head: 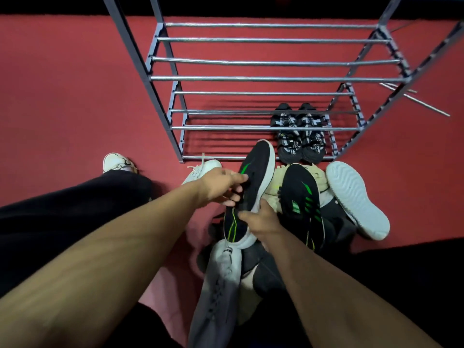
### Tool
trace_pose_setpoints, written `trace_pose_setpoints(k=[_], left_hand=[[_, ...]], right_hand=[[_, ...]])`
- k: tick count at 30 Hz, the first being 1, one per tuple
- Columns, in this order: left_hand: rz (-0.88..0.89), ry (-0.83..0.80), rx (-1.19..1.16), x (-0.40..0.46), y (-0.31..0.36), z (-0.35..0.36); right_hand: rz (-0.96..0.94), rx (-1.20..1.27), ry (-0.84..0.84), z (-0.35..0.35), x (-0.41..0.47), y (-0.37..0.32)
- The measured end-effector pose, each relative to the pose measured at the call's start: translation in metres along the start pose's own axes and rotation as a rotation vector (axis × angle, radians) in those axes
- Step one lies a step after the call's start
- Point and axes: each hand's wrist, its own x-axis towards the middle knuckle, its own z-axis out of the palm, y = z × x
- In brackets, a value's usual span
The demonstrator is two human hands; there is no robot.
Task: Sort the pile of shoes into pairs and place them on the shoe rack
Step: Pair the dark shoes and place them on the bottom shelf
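Hands share one black green-striped sneaker [253,187]: left hand [221,185] pinches its upper, right hand [261,219] clasps the heel. Likely light and flexible, so gripping heel and midsole looks safest. Its mate [301,197] lies just right of the right hand.

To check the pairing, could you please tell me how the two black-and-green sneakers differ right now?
The held sneaker is gripped by both the left hand and right hand; the other sneaker lies untouched on the pile. The held one shows its white sole edge. Both are black with green stripes.
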Motion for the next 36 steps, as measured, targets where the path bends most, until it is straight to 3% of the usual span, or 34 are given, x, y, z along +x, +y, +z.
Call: trace_pose_setpoints(k=[2,4,7,10,12,14,16,18,20,23,27,31,36], left_hand=[[0.035,0.180,-0.028,-0.003,-0.021,-0.004],[-0.075,0.228,-0.045,-0.012,-0.041,-0.006],[-0.331,-0.045,-0.009,-0.029,-0.059,0.011],[-0.281,-0.119,-0.045,-0.025,-0.067,0.031],[-0.244,-0.095,-0.131,-0.019,-0.067,0.038],[-0.230,-0.079,-0.191,-0.016,-0.067,0.039],[-0.238,-0.054,-0.181,-0.014,-0.074,0.035],[-0.256,-0.025,-0.160,-0.015,-0.081,0.030],[-0.289,-0.012,-0.155,-0.018,-0.087,0.025],[-0.317,-0.013,-0.149,-0.021,-0.093,0.022],[-0.293,0.005,-0.166,-0.021,-0.097,0.024],[-0.275,0.032,-0.223,-0.021,-0.097,0.023],[-0.262,0.034,-0.385,-0.021,-0.103,0.017]], right_hand=[[0.171,0.072,-0.001,-0.011,-0.005,0.024],[0.297,0.187,-0.003,-0.017,-0.011,0.037],[0.355,0.320,-0.071,-0.022,-0.016,0.036],[0.324,0.324,-0.136,-0.030,-0.010,0.025],[0.261,0.081,-0.009,-0.035,-0.003,0.016],[0.143,-0.351,0.252,-0.046,0.004,0.015],[0.094,-0.582,0.522,-0.064,0.004,0.022],[0.210,-0.617,0.661,-0.085,0.004,0.037],[0.404,-0.633,0.654,-0.098,0.004,0.053],[0.605,-0.545,0.565,-0.101,0.006,0.062],[0.609,-0.349,0.535,-0.106,0.011,0.061],[0.385,0.023,0.546,-0.099,0.004,0.066],[0.250,0.148,0.428,-0.065,-0.005,0.064]])
